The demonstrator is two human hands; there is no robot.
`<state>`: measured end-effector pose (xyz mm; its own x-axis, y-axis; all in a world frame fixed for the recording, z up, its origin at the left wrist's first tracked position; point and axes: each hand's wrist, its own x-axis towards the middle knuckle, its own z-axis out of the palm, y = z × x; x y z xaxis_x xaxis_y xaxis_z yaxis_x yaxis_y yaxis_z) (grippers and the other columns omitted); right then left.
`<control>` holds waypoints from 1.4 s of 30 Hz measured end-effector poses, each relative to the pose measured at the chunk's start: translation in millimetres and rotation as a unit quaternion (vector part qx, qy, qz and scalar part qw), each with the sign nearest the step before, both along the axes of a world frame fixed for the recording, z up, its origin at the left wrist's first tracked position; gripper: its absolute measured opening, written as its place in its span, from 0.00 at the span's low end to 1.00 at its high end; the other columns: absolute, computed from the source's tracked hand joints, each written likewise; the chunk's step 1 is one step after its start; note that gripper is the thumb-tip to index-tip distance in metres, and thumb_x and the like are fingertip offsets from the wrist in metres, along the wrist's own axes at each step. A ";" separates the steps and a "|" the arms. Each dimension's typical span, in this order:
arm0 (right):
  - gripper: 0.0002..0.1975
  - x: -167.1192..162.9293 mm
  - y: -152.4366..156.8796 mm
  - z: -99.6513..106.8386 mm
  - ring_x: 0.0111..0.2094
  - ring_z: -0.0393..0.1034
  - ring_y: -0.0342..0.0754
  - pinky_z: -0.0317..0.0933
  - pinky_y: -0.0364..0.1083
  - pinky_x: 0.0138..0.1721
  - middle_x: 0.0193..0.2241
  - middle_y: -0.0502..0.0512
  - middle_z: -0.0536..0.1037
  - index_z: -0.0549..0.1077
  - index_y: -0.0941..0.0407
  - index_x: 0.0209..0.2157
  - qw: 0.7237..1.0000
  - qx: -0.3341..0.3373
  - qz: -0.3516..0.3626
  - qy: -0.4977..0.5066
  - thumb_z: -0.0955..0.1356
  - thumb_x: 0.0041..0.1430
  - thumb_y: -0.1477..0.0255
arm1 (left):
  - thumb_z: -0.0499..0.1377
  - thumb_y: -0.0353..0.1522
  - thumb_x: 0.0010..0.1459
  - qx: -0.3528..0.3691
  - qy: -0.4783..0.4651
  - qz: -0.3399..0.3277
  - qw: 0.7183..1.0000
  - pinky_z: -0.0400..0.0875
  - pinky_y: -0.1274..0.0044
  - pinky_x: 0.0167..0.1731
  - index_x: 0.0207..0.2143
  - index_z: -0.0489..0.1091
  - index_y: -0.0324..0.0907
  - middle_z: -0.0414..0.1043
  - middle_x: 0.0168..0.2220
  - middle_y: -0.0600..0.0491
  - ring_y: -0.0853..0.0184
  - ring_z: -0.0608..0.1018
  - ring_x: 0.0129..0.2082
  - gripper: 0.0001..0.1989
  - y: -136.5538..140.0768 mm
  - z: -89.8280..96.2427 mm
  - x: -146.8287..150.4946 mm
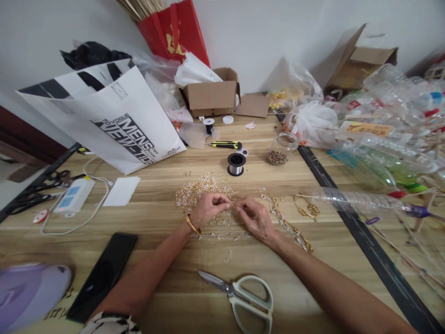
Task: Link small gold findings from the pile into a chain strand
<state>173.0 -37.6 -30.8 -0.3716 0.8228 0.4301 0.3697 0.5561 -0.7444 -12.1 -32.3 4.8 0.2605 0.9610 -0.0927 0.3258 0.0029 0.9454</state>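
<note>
My left hand (210, 207), with a gold bangle at its wrist, pinches at the near right side of a loose pile of small gold and silver pieces (191, 192). Close to its right, my right hand (255, 218) is closed in a pinch too, the fingertips almost meeting. What the fingers hold is too small to make out. A silvery beaded strand (222, 236) lies just below both hands. Right of my right hand runs a gold and silver chain (295, 233). A spool of fine wire (236, 165) stands beyond the hands.
Pale-handled scissors (252, 301) lie in front, blades pointing left. A utility knife (224, 144) and a jar of beads (280, 155) are farther back. At left are a phone (104, 273), a power strip (74, 197) and a white paper bag (128, 120). Plastic bottles (389, 139) crowd the right.
</note>
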 end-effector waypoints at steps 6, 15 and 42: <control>0.07 0.3 0.0 0.2 0.27 0.65 0.44 0.59 0.42 0.29 0.25 0.52 0.71 0.69 0.56 0.30 1.000 -0.001 0.006 0.006 0.63 0.61 0.71 | 0.62 0.32 0.49 -0.002 -0.025 -0.013 1.000 0.68 0.80 0.29 0.28 0.74 0.35 0.75 0.25 0.51 0.71 0.75 0.26 0.07 1.2 -1.2 -1.3; 0.07 0.4 -0.2 0.5 0.27 0.65 0.45 0.59 0.43 0.28 0.24 0.52 0.72 0.69 0.56 0.31 1.000 -0.006 0.006 0.005 0.62 0.61 0.70 | 0.62 0.30 0.50 0.002 -0.017 -0.024 1.000 0.68 0.80 0.29 0.28 0.74 0.35 0.75 0.25 0.52 0.72 0.74 0.26 0.05 0.8 -2.5 -0.6; 0.07 0.5 0.1 -1.3 0.28 0.68 0.45 0.61 0.44 0.30 0.26 0.53 0.74 0.71 0.56 0.32 1.000 -0.010 0.001 0.015 0.63 0.60 0.71 | 0.60 0.31 0.51 -0.029 -0.025 -0.060 0.997 0.70 0.80 0.29 0.30 0.74 0.35 0.76 0.25 0.51 0.71 0.76 0.26 0.07 -0.7 -1.3 -0.1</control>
<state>173.5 -37.6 -32.1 -0.3610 0.8306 0.4241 0.3465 0.5416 -0.7659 -12.2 -33.0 3.5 0.3794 0.9159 -0.1310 0.2789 0.0218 0.9601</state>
